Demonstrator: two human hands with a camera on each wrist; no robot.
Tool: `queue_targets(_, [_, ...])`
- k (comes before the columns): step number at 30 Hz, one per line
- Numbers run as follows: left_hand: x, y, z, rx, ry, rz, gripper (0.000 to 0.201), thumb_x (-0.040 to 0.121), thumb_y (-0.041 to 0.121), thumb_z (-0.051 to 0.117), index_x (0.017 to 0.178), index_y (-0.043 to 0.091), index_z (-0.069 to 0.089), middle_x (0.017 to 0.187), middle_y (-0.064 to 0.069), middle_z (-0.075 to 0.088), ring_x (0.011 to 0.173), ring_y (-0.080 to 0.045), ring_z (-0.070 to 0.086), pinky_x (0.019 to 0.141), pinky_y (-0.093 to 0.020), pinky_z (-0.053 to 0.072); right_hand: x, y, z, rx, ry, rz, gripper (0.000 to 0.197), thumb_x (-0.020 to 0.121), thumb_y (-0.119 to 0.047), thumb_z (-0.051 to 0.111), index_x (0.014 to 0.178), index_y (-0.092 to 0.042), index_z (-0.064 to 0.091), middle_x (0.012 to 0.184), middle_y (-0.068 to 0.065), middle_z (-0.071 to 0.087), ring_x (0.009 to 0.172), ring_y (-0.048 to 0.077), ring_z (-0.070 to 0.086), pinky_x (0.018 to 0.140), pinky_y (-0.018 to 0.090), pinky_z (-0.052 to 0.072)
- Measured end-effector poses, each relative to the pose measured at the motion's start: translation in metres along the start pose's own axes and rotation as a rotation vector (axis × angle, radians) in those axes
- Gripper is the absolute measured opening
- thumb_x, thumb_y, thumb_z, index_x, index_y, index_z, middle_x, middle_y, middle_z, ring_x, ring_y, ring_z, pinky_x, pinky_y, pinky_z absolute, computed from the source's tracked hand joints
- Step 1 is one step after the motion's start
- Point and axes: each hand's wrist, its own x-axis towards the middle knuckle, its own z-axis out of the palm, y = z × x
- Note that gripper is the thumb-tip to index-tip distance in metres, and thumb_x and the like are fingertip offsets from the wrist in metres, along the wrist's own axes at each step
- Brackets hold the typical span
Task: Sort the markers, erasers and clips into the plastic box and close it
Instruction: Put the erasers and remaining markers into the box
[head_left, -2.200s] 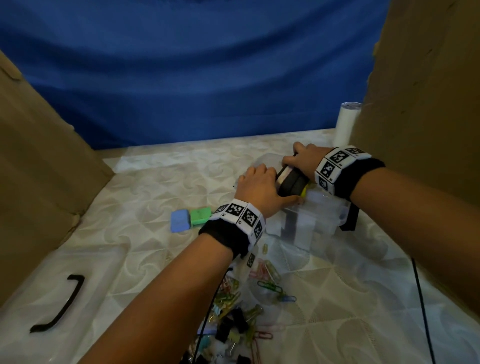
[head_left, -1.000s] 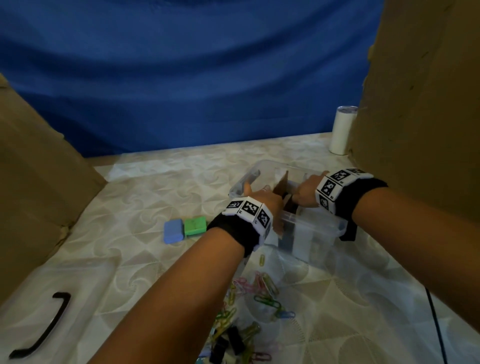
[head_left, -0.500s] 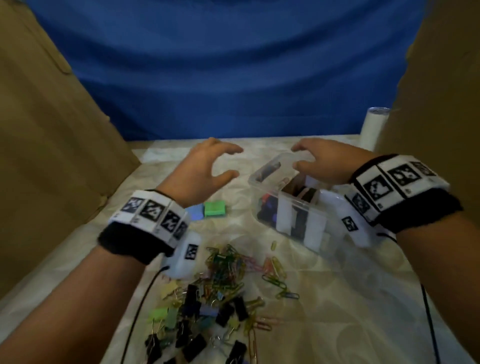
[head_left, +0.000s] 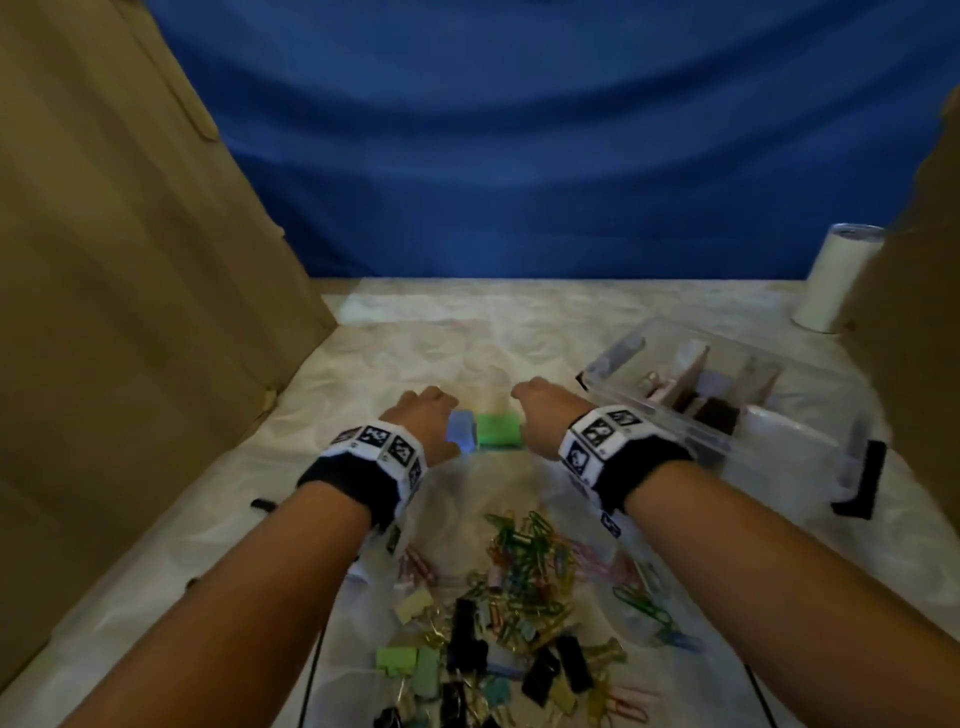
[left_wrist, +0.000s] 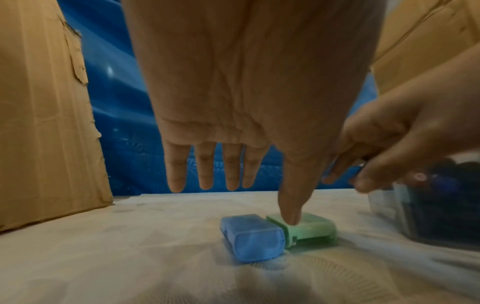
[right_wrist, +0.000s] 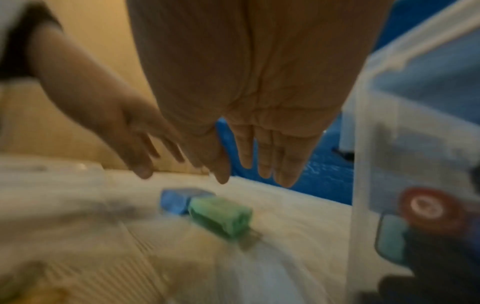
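A blue eraser (head_left: 461, 437) and a green eraser (head_left: 498, 430) lie side by side on the table. My left hand (head_left: 423, 415) hovers just left of them, fingers straight and pointing down (left_wrist: 205, 176). Its thumb tip sits over the green eraser (left_wrist: 311, 228), beside the blue eraser (left_wrist: 249, 236); whether it touches I cannot tell. My right hand (head_left: 545, 415) hangs open above the green eraser (right_wrist: 221, 214) and holds nothing. The clear plastic box (head_left: 649, 410) stands open to the right, with dividers and markers (right_wrist: 426, 207) inside. A heap of paper and binder clips (head_left: 519, 597) lies near me.
Cardboard walls (head_left: 130, 260) close in the left and right sides, and a blue cloth hangs behind. A white cylinder (head_left: 836, 280) stands at the back right. A black latch (head_left: 860, 483) hangs on the box's near right end.
Both hands have left the plastic box, where they were setting markers, and moved left to the erasers. They now hang open above them. The head view has tilted down.
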Motion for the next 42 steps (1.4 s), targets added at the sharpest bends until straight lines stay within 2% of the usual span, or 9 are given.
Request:
queue_targets(4, [0.041,-0.004,0.015,-0.124,-0.073,0.047,0.087,0.083,0.038,0.066,0.151,0.023,0.014,0.155,-0.007,0.024,0.138,-0.032,0.034,0.106,-0.042,0.038,0.04,0.008,0.033,-0.099,-0.026,-0.025,0.06,0.086,-0.02,0.058,0.136,-0.029,0.027,0.132,0.009,0.042,0.119,0.037,0.05,0.094,0.052,0.046])
queue_targets(10, [0.065,-0.001,0.029,0.09,0.007,0.167,0.037,0.077,0.025,0.067,0.113,0.027,0.061,0.11,-0.004,0.058,0.102,-0.029,0.058,0.081,-0.035,0.05,0.043,0.009,0.044,-0.148,-0.079,-0.042,0.042,0.082,-0.013,0.061,0.119,-0.012,0.041,0.11,0.015,0.055,0.1,0.034,0.059,0.079,0.041,0.048])
queue_targets(15, [0.056,-0.003,0.03,0.108,0.017,0.139,0.041,0.074,0.018,0.065,0.112,0.03,0.055,0.104,-0.003,0.051,0.096,-0.03,0.056,0.078,-0.038,0.051,0.04,0.002,0.057,-0.107,-0.045,-0.049,0.074,0.079,-0.023,0.061,0.14,-0.027,0.019,0.131,0.013,0.039,0.115,0.038,0.048,0.091,0.048,0.045])
queue_targets(19, [0.044,-0.009,0.028,-0.003,-0.08,0.051,0.046,0.071,0.022,0.069,0.109,0.033,0.047,0.093,0.001,0.035,0.091,-0.031,0.057,0.079,-0.042,0.053,0.035,-0.012,0.058,-0.078,0.01,-0.121,0.037,0.085,-0.037,0.054,0.114,-0.028,0.032,0.106,0.008,0.047,0.097,0.036,0.056,0.078,0.047,0.048])
queue_targets(22, [0.024,-0.015,0.021,-0.072,-0.101,0.016,0.04,0.081,0.022,0.062,0.116,0.029,0.046,0.11,-0.003,0.04,0.097,-0.032,0.057,0.083,-0.037,0.049,0.022,-0.017,0.053,-0.086,-0.01,-0.119,0.034,0.087,-0.031,0.06,0.108,-0.02,0.035,0.104,0.011,0.048,0.093,0.035,0.058,0.068,0.04,0.04])
queue_targets(26, [-0.008,-0.015,-0.004,-0.244,-0.064,0.039,0.047,0.085,0.023,0.063,0.128,0.017,0.045,0.125,-0.013,0.045,0.11,-0.033,0.054,0.088,-0.034,0.044,-0.016,-0.018,0.006,0.096,-0.029,-0.146,0.058,0.08,-0.031,0.071,0.119,-0.008,0.035,0.096,0.007,0.047,0.086,0.025,0.053,0.063,0.03,0.035])
queue_targets(32, [-0.045,0.01,-0.047,-0.59,0.112,0.149,0.05,0.085,0.016,0.058,0.132,0.018,0.041,0.115,-0.005,0.063,0.095,-0.024,0.06,0.086,-0.036,0.05,-0.081,0.024,-0.086,0.596,0.208,-0.014,0.063,0.072,-0.025,0.081,0.118,-0.018,0.039,0.098,0.006,0.057,0.056,0.008,0.059,0.047,0.021,0.05])
queue_targets(36, [-0.063,0.037,-0.062,-0.697,0.117,0.232,0.052,0.09,0.02,0.052,0.138,0.021,0.033,0.106,-0.001,0.063,0.08,-0.022,0.063,0.081,-0.042,0.055,-0.1,0.063,-0.122,0.604,0.279,0.11,0.064,0.074,-0.03,0.079,0.123,-0.012,0.041,0.09,0.004,0.057,0.056,0.011,0.057,0.042,0.015,0.05])
queue_targets(42, [-0.08,0.072,-0.075,-0.777,0.154,0.324,0.045,0.096,0.021,0.046,0.139,0.02,0.033,0.084,0.015,0.055,0.07,-0.009,0.058,0.056,-0.014,0.042,-0.101,0.111,-0.12,0.496,0.197,0.312,0.078,0.075,-0.033,0.078,0.132,-0.011,0.03,0.089,0.008,0.058,0.06,0.018,0.062,0.06,0.031,0.056])
